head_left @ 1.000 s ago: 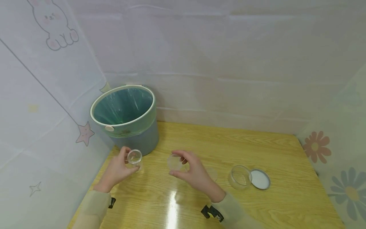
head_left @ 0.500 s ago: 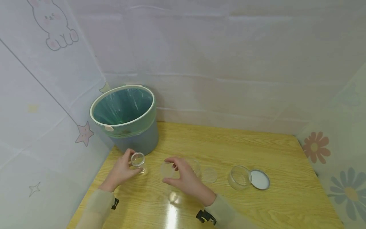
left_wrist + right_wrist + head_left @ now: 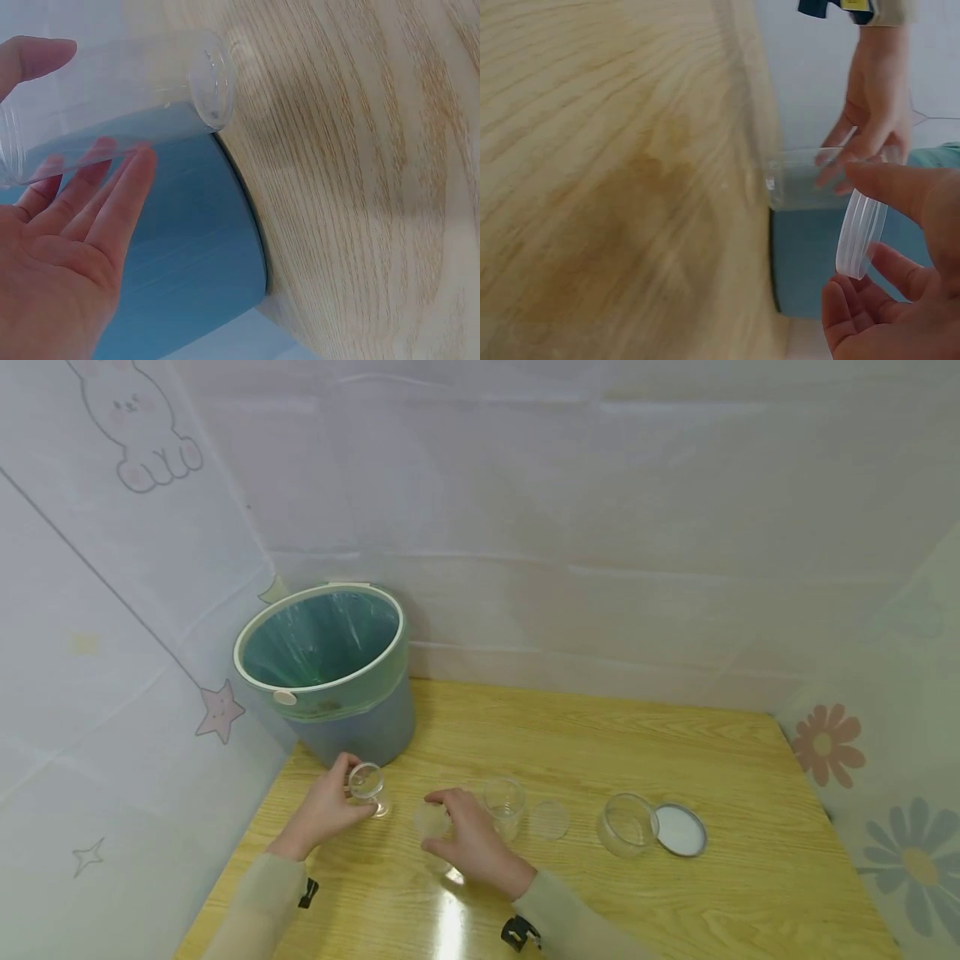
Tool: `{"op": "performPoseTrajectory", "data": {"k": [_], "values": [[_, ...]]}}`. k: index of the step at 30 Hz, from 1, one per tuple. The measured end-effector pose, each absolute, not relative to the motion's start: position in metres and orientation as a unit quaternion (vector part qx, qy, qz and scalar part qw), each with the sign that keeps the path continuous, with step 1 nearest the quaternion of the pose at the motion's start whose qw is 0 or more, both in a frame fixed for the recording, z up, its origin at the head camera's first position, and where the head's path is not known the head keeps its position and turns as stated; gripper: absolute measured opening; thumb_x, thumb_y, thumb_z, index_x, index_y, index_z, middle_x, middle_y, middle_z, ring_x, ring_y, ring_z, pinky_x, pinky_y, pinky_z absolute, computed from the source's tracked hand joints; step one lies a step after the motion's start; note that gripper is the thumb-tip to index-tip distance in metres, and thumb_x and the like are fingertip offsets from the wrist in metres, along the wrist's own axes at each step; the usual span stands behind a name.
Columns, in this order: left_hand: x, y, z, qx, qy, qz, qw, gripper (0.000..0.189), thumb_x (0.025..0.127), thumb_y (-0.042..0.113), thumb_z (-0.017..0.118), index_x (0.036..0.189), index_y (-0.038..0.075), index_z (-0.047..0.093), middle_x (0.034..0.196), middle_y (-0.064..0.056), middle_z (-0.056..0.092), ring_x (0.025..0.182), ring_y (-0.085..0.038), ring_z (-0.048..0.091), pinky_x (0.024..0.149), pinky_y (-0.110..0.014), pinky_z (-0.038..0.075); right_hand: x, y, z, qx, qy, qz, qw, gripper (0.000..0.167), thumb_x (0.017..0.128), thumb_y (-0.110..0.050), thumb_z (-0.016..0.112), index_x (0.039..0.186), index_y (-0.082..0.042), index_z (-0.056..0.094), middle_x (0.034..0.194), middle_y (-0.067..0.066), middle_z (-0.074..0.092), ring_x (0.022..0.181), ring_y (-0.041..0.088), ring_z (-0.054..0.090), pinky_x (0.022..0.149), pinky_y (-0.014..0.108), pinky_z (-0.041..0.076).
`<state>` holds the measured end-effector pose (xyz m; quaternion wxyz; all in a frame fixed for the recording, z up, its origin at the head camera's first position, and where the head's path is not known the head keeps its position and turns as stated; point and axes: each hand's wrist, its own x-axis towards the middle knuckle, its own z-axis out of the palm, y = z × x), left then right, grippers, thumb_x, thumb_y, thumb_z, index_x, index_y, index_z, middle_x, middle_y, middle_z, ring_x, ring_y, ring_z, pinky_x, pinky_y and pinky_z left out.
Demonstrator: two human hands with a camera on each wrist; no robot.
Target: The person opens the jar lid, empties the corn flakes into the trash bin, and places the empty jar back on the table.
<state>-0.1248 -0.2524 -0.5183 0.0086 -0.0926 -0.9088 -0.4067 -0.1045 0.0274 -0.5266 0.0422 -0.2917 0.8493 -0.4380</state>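
Observation:
In the head view my left hand (image 3: 322, 810) grips an uncapped clear plastic jar (image 3: 367, 782) by its side, in front of the bin. The left wrist view shows thumb and fingers on opposite sides of the jar (image 3: 127, 97), its base low over the tabletop. To its right, my right hand (image 3: 476, 843) pinches a translucent round lid (image 3: 431, 820) by the edge between thumb and fingers. The ribbed rim of this lid (image 3: 861, 236) shows in the right wrist view. Lid and jar are apart.
A blue-green bin (image 3: 360, 727) with a liner stands at the back left. Right of my right hand are another clear jar (image 3: 504, 806), a translucent lid (image 3: 550, 820), a wider clear jar (image 3: 628, 827) and a grey-rimmed white lid (image 3: 681, 830) on the wooden table (image 3: 637, 735).
My left hand has shifted slightly right and nearer with the jar. My right hand has moved left and nearer with the lid, uncovering the jar and loose lid behind it.

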Motion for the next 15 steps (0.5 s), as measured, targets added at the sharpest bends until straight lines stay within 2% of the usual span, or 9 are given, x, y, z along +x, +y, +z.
{"op": "performPoseTrajectory", "data": {"k": [4, 10, 15], "values": [[-0.125, -0.251, -0.519, -0.091, -0.910, -0.403, -0.001, 0.061, 0.076, 0.006, 0.085, 0.123, 0.001, 0.047, 0.113, -0.021, 0.063, 0.103, -0.036, 0.066, 0.089, -0.054, 0.055, -0.108, 0.023, -0.539, -0.290, 0.863, -0.413, 0.028, 0.061, 0.085, -0.014, 0.084, 0.137, -0.002, 0.054, 0.128, 0.008, 0.059, 0.117, 0.025, 0.052, 0.097, 0.041, 0.047], [-0.125, -0.250, -0.518, -0.081, -0.916, -0.392, -0.019, 0.062, 0.075, 0.009, 0.086, 0.124, 0.004, 0.049, 0.114, -0.019, 0.064, 0.102, -0.035, 0.066, 0.085, -0.052, 0.056, -0.113, 0.017, -0.554, -0.266, 0.883, -0.387, 0.003, 0.061, 0.082, -0.010, 0.084, 0.135, 0.002, 0.055, 0.124, 0.012, 0.060, 0.115, 0.028, 0.053, 0.096, 0.042, 0.047], [-0.126, -0.250, -0.520, -0.073, -0.920, -0.383, -0.029, 0.063, 0.073, 0.008, 0.087, 0.124, 0.005, 0.050, 0.116, -0.016, 0.065, 0.103, -0.037, 0.067, 0.083, -0.049, 0.056, -0.115, 0.014, -0.568, -0.256, 0.894, -0.367, -0.003, 0.057, 0.079, -0.008, 0.085, 0.129, 0.000, 0.058, 0.119, 0.012, 0.059, 0.112, 0.029, 0.052, 0.095, 0.041, 0.048]]}}
